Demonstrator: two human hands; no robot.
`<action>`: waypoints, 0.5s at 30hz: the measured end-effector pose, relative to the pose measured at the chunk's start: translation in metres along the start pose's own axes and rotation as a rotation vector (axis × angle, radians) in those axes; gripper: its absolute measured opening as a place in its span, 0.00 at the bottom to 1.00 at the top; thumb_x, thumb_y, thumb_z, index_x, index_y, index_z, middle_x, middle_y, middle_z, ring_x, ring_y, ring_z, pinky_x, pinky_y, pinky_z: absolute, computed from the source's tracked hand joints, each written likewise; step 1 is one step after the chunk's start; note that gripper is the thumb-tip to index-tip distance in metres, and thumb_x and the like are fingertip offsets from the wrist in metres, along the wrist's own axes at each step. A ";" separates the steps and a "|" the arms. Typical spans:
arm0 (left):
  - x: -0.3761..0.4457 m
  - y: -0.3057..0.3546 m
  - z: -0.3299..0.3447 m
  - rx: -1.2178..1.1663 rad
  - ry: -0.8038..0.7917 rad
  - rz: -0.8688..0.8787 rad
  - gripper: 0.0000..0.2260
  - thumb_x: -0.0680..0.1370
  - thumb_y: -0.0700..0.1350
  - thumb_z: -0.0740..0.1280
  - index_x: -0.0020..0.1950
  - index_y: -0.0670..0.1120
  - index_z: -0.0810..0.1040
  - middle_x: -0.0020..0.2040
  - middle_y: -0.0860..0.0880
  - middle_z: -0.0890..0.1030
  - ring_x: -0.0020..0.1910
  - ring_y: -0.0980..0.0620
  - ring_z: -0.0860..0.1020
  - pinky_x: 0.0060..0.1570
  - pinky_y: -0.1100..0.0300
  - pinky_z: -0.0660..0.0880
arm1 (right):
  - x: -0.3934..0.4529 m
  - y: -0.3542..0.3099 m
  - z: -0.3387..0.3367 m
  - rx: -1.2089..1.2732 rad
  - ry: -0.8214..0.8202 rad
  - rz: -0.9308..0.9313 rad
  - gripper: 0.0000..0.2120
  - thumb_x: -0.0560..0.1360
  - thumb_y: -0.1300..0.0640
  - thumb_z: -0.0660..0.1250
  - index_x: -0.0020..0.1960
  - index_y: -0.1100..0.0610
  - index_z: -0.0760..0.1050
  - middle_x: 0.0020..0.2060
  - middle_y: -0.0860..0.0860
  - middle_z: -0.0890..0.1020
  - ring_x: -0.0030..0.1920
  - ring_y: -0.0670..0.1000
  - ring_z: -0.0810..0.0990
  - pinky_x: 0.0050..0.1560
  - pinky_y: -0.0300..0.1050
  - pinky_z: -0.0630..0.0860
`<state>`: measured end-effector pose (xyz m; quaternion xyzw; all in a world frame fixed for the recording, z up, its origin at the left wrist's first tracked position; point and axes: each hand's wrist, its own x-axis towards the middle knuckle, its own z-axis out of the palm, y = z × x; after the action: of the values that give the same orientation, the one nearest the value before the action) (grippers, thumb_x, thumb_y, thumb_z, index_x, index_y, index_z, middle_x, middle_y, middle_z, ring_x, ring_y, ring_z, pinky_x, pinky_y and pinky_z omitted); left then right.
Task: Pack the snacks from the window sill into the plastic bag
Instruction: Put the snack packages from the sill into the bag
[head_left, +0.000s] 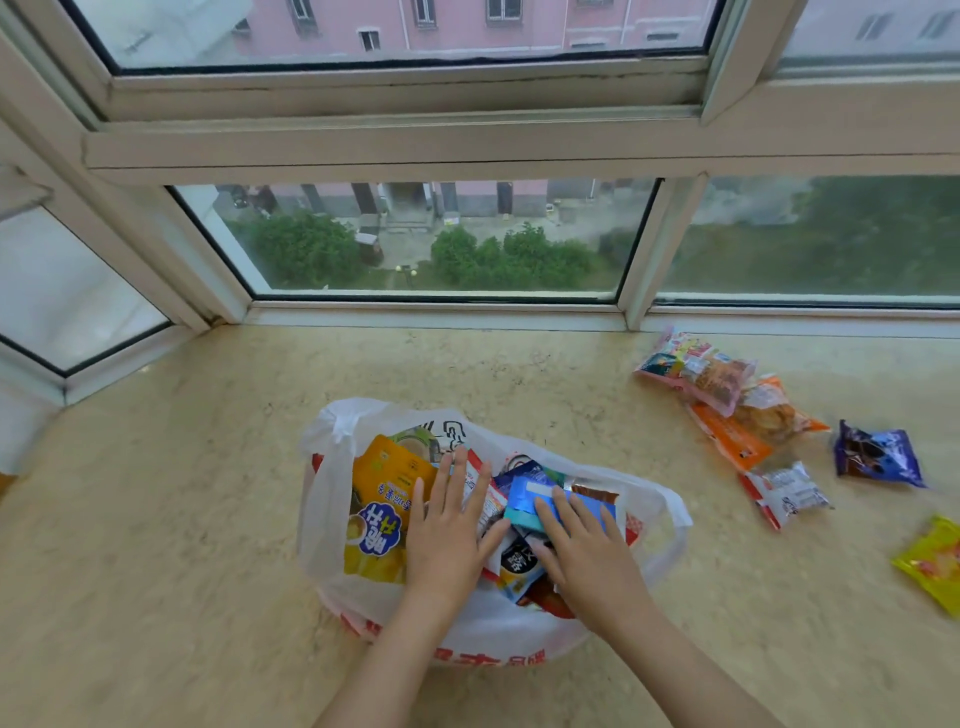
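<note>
A white plastic bag (332, 519) with red print lies open on the marble window sill (156, 493), filled with several snack packets. My left hand (447, 530) lies flat with straight fingers on the packets beside a yellow pouch (382, 499). My right hand (587, 551) presses flat on a shiny blue packet (524, 496) at the top of the pile. To the right on the sill lie a pink packet (696, 369), an orange packet (737, 434), a white and red packet (787, 493), a purple packet (878, 454) and a yellow packet (932, 564).
The window frame (436, 312) runs along the back of the sill, with a side pane at the left. Bare marble stretches left of the bag and between the bag and the loose packets.
</note>
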<state>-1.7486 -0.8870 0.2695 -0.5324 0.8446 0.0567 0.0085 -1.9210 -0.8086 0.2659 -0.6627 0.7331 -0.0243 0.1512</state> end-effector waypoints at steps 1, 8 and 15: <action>0.001 0.000 0.000 -0.004 -0.024 0.000 0.32 0.78 0.68 0.40 0.78 0.53 0.51 0.78 0.45 0.59 0.76 0.47 0.55 0.71 0.46 0.49 | -0.004 -0.001 0.000 -0.006 -0.008 0.014 0.34 0.82 0.42 0.37 0.65 0.54 0.77 0.62 0.54 0.79 0.60 0.55 0.79 0.52 0.58 0.78; 0.004 0.031 -0.026 -0.085 0.083 0.033 0.29 0.79 0.64 0.47 0.71 0.49 0.69 0.71 0.45 0.70 0.70 0.47 0.64 0.65 0.43 0.67 | -0.028 0.006 -0.032 -0.042 0.091 -0.005 0.32 0.82 0.43 0.38 0.65 0.55 0.76 0.66 0.54 0.76 0.65 0.55 0.75 0.63 0.58 0.67; 0.015 0.118 -0.060 -0.256 0.192 0.201 0.22 0.78 0.58 0.54 0.68 0.51 0.69 0.66 0.50 0.74 0.63 0.48 0.72 0.55 0.50 0.75 | -0.063 0.061 -0.082 -0.046 0.312 0.106 0.24 0.81 0.47 0.47 0.64 0.55 0.76 0.63 0.55 0.78 0.62 0.56 0.77 0.57 0.57 0.75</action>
<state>-1.8584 -0.8569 0.3381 -0.4452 0.8763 0.1131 -0.1455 -1.9957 -0.7528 0.3414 -0.6146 0.7819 -0.1021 0.0213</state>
